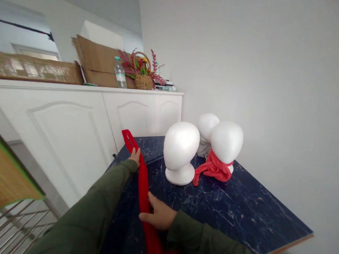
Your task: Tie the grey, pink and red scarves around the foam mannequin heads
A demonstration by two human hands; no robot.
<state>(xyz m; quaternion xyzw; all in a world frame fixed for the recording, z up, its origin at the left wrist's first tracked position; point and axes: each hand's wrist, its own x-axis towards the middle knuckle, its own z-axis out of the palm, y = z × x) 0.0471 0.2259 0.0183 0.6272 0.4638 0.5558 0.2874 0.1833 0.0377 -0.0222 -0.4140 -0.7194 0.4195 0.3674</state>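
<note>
A long red scarf [143, 184] stretches along the left side of the dark blue marbled table [256, 207], its narrow end reaching past the far left edge. Near that end, my left hand [135, 156] grips the scarf, with its fingers partly hidden. Closer to me, my right hand [160, 213] holds the scarf's right edge between thumb and fingers. Right of the scarf stands a bare white foam mannequin head [181, 148]. Behind it to the right, another foam head [227, 141] has a coral-red scarf [217, 167] tied round its neck.
A third foam head [208, 125], with grey cloth [204, 148] at its neck, stands at the back near the wall. White cabinets [63, 136] line the left, carrying cardboard boxes [99, 59], a bottle [120, 74] and a flower basket [143, 81]. A metal rack [19, 221] is at lower left.
</note>
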